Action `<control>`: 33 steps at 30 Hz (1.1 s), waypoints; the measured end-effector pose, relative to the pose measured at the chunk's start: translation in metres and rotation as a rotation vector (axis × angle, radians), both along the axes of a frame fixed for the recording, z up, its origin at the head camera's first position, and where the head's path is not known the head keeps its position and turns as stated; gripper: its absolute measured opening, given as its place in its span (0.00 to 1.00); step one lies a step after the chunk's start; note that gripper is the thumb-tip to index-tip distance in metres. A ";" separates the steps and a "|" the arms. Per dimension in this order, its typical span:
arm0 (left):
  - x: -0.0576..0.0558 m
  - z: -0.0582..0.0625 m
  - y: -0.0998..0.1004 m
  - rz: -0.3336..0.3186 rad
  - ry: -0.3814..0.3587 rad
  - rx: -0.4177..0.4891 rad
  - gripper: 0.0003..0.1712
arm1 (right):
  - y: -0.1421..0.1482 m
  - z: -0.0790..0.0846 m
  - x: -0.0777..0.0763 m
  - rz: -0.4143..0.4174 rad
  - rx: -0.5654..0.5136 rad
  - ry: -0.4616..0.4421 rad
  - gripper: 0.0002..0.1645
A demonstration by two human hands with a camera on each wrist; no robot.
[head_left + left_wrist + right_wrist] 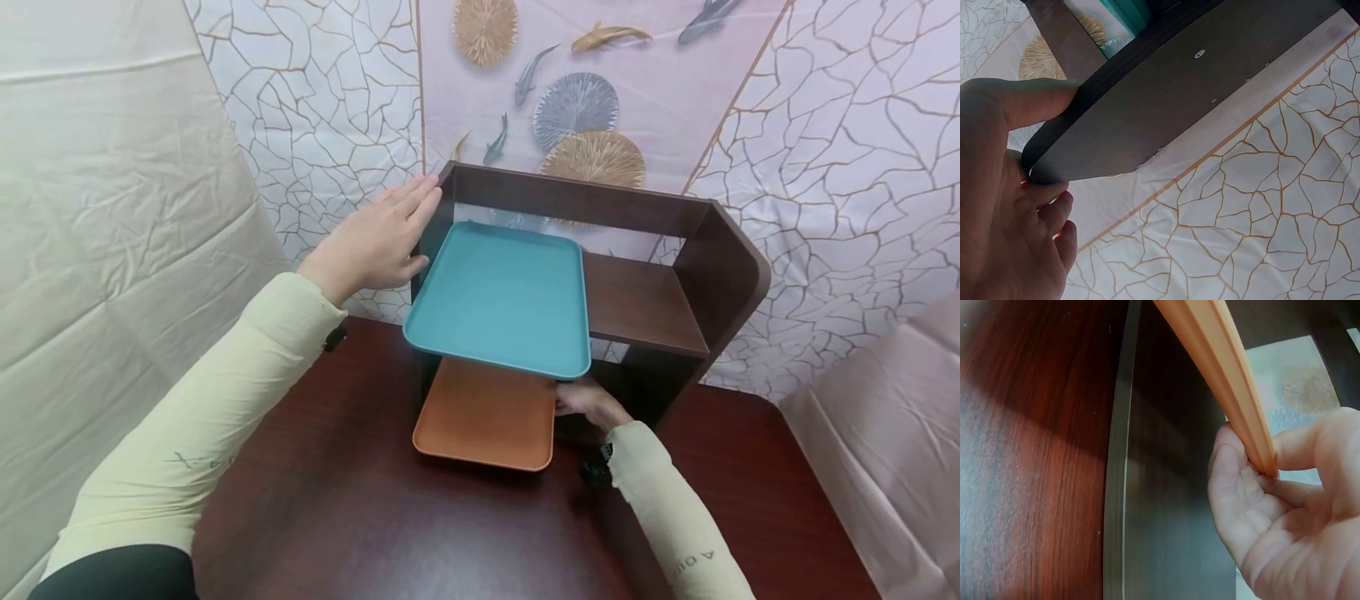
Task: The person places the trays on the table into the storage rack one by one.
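Note:
A small dark brown shelf unit has two levels. On its upper level lies a teal tray, its front end jutting past the shelf edge. Below, an orange tray sticks out of the lower level. My left hand holds the rounded upper corner of the shelf's left side panel, thumb on the front edge and fingers at the other side. My right hand pinches the right edge of the orange tray between thumb and fingers, clearest in the right wrist view. The orange tray's rear part is hidden under the teal tray.
The unit stands on a dark reddish wooden table. Behind it hangs a patterned cloth with gold crack lines, and a plain pale cloth hangs at the left. The shelf's right side panel rises beyond my right hand.

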State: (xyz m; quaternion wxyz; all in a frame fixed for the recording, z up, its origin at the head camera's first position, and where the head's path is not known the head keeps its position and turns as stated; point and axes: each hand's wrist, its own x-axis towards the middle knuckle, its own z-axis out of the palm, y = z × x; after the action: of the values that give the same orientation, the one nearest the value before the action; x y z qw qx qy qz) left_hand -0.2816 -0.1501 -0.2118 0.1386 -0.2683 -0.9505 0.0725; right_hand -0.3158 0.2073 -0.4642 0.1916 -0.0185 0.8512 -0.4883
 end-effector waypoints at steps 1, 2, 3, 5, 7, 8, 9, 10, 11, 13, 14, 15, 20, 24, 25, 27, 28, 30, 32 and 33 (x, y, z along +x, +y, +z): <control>0.000 0.000 0.000 0.000 0.001 0.001 0.51 | -0.001 -0.001 -0.001 -0.005 0.001 0.002 0.22; 0.000 -0.001 0.000 -0.002 0.003 0.002 0.51 | -0.002 -0.001 -0.001 -0.007 0.007 0.002 0.23; 0.000 -0.001 0.000 -0.002 0.005 0.004 0.51 | -0.003 -0.002 -0.002 -0.009 0.011 0.002 0.23; 0.000 -0.002 0.000 -0.004 0.009 0.006 0.51 | -0.005 -0.004 -0.003 -0.009 0.017 -0.002 0.25; 0.000 -0.002 0.001 -0.006 0.011 0.007 0.51 | -0.006 -0.005 -0.005 0.000 0.022 -0.006 0.26; 0.000 -0.002 0.001 -0.006 0.012 0.008 0.51 | -0.006 -0.006 -0.006 0.007 0.026 -0.007 0.26; 0.000 -0.002 0.001 -0.005 0.012 0.009 0.51 | -0.006 -0.007 -0.007 0.012 0.028 -0.007 0.26; 0.001 -0.002 0.002 -0.004 0.011 0.009 0.51 | -0.006 -0.007 -0.007 0.016 0.029 -0.009 0.26; 0.001 -0.002 0.002 -0.005 0.011 0.008 0.51 | -0.006 -0.008 -0.007 0.018 0.030 -0.013 0.26; 0.001 -0.001 0.003 -0.005 0.011 0.007 0.51 | -0.006 -0.009 -0.006 0.017 0.031 -0.015 0.26; 0.001 -0.001 0.003 -0.006 0.012 0.005 0.51 | -0.007 -0.009 -0.006 0.015 0.031 -0.016 0.26; 0.001 -0.001 0.003 -0.007 0.011 0.004 0.51 | -0.007 -0.009 -0.005 0.015 0.033 -0.015 0.26; 0.000 0.001 0.003 -0.008 0.012 -0.002 0.51 | -0.009 -0.013 -0.007 -0.012 0.035 -0.017 0.26; 0.000 0.002 0.002 -0.006 0.017 -0.005 0.51 | 0.001 -0.038 -0.028 0.006 -0.011 -0.004 0.27; 0.000 0.001 0.002 -0.006 0.017 -0.006 0.51 | 0.002 -0.043 -0.032 0.007 -0.006 -0.005 0.28; 0.000 0.001 0.001 -0.006 0.019 -0.006 0.51 | 0.002 -0.050 -0.039 -0.005 0.009 -0.015 0.29; 0.000 0.001 0.001 -0.005 0.018 -0.004 0.51 | -0.001 -0.048 -0.038 -0.016 0.023 -0.019 0.29; 0.000 0.000 0.001 -0.003 0.018 -0.004 0.51 | -0.007 -0.043 -0.034 -0.044 0.056 -0.018 0.27; 0.000 -0.001 0.001 -0.001 0.016 -0.003 0.51 | -0.016 -0.032 -0.023 -0.076 0.125 -0.015 0.24; 0.000 -0.001 0.001 0.000 0.015 -0.004 0.51 | -0.018 -0.028 -0.020 -0.074 0.142 0.002 0.22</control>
State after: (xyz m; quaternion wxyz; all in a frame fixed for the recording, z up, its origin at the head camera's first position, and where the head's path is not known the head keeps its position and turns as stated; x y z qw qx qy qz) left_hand -0.2814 -0.1488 -0.2127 0.1451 -0.2680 -0.9494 0.0766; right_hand -0.3355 0.1891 -0.4925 0.1735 0.0260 0.8840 -0.4333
